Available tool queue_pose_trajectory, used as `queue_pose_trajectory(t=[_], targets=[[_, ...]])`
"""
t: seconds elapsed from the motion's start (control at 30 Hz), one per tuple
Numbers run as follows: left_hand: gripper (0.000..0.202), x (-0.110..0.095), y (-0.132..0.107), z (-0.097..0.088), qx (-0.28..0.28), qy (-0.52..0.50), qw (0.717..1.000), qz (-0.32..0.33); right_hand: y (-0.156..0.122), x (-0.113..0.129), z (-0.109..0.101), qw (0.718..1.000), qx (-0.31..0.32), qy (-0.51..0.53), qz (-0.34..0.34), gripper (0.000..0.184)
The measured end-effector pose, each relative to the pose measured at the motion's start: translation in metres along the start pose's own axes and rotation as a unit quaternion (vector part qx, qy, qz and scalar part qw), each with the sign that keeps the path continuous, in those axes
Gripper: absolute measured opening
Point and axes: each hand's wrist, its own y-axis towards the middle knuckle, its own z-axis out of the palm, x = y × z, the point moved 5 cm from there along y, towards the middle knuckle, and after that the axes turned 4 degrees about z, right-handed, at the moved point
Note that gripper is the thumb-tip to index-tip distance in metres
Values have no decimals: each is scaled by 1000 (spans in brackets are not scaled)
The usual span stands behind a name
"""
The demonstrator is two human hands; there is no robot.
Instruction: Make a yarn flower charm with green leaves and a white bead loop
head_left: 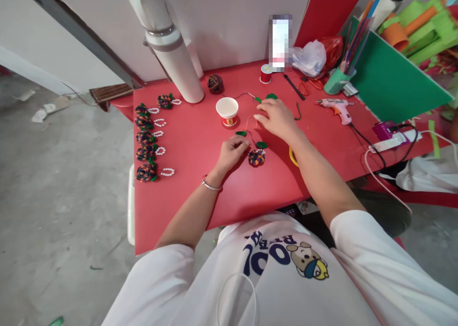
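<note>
My left hand is closed, with thumb and fingertips pressed together beside a thin strand of yarn; what lies between them is too small to make out. Just past those fingertips is a multicoloured crocheted flower with a green leaf at its top. Another green leaf lies above my left fingers. My right hand hovers low over the table, fingers apart, its thumb near a loop of orange yarn. A crochet hook with a green grip lies at my right fingertips, beside a third green leaf.
A white paper cup and a yarn ball stand ahead. Several crocheted flowers with bead loops line the left edge. A tall flask, thread spool, phone, pink glue gun and power strip surround the area.
</note>
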Motion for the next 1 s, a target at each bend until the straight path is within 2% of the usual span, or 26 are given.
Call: queue_pose_trajectory(t=[0.1, 0.2, 0.27, 0.37, 0.43, 0.57, 0.67, 0.77, 0.9, 1.0], targets=[[40, -6, -1, 0, -17, 26, 999, 30, -41, -12, -29, 999, 4, -35, 37, 31], [45, -8, 1, 4, -12, 35, 999, 28, -98, -38, -50, 985, 1, -123, 117, 33], [44, -8, 3, 9, -6, 52, 998, 35, -131, -55, -54, 970, 29, -178, 164, 36], [29, -6, 8, 12, -3, 88, 995, 54, -159, -67, -50, 966, 60, -195, 161, 42], [10, -2, 10, 12, -5, 109, 993, 54, -165, -70, -47, 968, 64, -193, 147, 47], [30, 0, 14, 7, 18, 155, 985, 75, -162, -70, -45, 967, 72, -194, 147, 57], [24, -6, 18, 6, 48, 193, 972, 123, -157, -67, -45, 961, 90, -220, 143, 65], [13, -10, 21, 8, 63, 217, 964, 140, -153, -64, -48, 950, 110, -247, 158, 74], [11, -13, 20, 7, 52, 172, 975, 133, -150, -65, -54, 947, 110, -224, 202, 78], [9, -12, 18, 5, 42, 87, 990, 101, -151, -70, -52, 965, 98, -102, 222, 70]])
